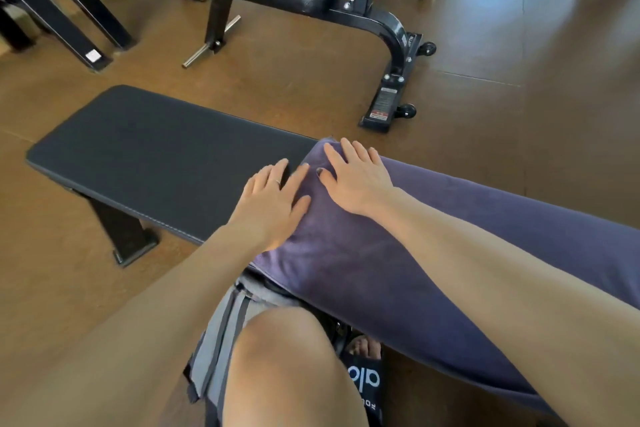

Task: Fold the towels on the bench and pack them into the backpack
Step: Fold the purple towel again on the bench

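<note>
Both hands lay flat with fingers spread, the left hand [268, 206] and right hand [356, 177] pressing the end of the purple towel [450, 239] stretched along the black bench [156, 152]. Folding looked barely begun; no backpack could be identified with certainty.

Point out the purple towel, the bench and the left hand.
purple towel [433, 218]: head view, flat middle stretch.
bench [156, 152]: head view, bare black pad.
left hand [270, 204]: head view, back of hand.
</note>
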`<state>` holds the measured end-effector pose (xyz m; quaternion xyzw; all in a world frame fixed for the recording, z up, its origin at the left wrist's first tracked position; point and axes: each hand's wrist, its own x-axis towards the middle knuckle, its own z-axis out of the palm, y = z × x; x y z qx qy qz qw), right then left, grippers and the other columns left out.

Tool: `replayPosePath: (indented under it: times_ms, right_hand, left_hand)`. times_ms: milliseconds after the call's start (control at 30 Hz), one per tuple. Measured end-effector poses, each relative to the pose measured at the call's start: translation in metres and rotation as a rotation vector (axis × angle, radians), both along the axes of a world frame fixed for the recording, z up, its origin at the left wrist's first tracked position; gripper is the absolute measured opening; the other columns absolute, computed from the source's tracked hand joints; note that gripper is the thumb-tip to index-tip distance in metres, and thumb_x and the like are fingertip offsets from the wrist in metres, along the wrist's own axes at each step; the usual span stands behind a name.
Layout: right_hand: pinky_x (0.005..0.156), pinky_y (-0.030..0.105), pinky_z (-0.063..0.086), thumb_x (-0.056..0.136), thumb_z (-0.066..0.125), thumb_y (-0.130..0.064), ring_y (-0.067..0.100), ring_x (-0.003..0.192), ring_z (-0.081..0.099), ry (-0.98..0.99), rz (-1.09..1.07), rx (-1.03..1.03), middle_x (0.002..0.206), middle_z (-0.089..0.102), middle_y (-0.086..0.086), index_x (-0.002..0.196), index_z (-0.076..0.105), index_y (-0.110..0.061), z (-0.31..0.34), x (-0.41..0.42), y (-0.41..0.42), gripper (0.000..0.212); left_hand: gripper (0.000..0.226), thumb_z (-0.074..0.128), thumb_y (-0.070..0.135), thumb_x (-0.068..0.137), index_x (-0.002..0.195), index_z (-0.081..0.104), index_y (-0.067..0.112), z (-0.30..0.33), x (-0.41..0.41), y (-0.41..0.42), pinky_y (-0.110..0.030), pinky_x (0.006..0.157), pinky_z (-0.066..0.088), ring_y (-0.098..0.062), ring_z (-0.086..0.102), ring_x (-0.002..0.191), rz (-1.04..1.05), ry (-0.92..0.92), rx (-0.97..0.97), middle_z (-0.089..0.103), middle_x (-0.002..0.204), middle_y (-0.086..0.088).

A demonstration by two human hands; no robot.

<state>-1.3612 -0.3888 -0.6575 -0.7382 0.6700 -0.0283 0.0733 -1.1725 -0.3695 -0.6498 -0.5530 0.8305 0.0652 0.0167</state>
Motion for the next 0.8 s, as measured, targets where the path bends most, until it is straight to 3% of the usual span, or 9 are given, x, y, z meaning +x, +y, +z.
replayPosePath:
  times_ms: [133, 300, 533, 700, 800]
  right_hand:
    - [0.12, 0.05, 0.019, 0.103, 0.02, -0.053, 0.032, 0.147, 0.024, 0.022, 0.041, -0.025, 0.162, 0.023, 0.01, 0.156, 0.018, -0.025, -0.006, 0.01, -0.018, 0.06]
    - [0.115, 0.046, 0.027, 0.102, 0.022, -0.052, 0.031, 0.141, 0.033, 0.039, 0.126, -0.063, 0.157, 0.032, 0.013, 0.155, 0.023, -0.02, -0.009, 0.02, -0.029, 0.062]
    - [0.122, 0.046, 0.016, 0.104, 0.023, -0.051, 0.029, 0.15, 0.018, -0.028, 0.154, -0.057, 0.163, 0.02, 0.011, 0.158, 0.015, -0.023, 0.007, 0.002, -0.018, 0.061]
    - [0.121, 0.043, 0.019, 0.105, 0.026, -0.048, 0.029, 0.147, 0.025, -0.064, -0.019, -0.103, 0.159, 0.031, 0.009, 0.156, 0.022, -0.023, 0.024, -0.089, 0.046, 0.057]
    - [0.118, 0.041, 0.023, 0.104, 0.033, -0.043, 0.03, 0.144, 0.031, -0.037, -0.176, -0.095, 0.155, 0.036, 0.011, 0.156, 0.025, -0.02, 0.032, -0.169, 0.106, 0.057]
  left_hand:
    - [0.058, 0.011, 0.05, 0.103, 0.16, 0.002, 0.041, -0.009, 0.015, 0.007, -0.042, 0.125, 0.001, -0.02, 0.0, 0.155, 0.0, -0.037, -0.008, 0.004, 0.169, 0.003]
    - [0.057, 0.014, 0.048, 0.103, 0.159, 0.005, 0.042, -0.015, 0.022, 0.013, -0.044, 0.125, 0.001, -0.016, 0.0, 0.155, 0.135, -0.026, -0.021, 0.004, 0.169, 0.008]
    - [0.056, 0.014, 0.05, 0.103, 0.158, 0.008, 0.045, -0.011, 0.024, 0.012, -0.043, 0.125, 0.002, -0.015, 0.001, 0.155, 0.158, -0.006, 0.01, 0.006, 0.169, 0.01]
    - [0.059, 0.031, 0.055, 0.101, 0.157, 0.021, 0.039, 0.012, 0.003, 0.008, -0.05, 0.122, 0.013, -0.031, 0.02, 0.149, 0.172, 0.004, 0.008, 0.023, 0.163, -0.007]
    - [0.064, 0.033, 0.063, 0.097, 0.156, 0.026, 0.038, 0.035, -0.051, 0.017, -0.05, 0.118, 0.024, -0.034, 0.031, 0.142, 0.008, 0.148, 0.051, 0.034, 0.156, -0.009]
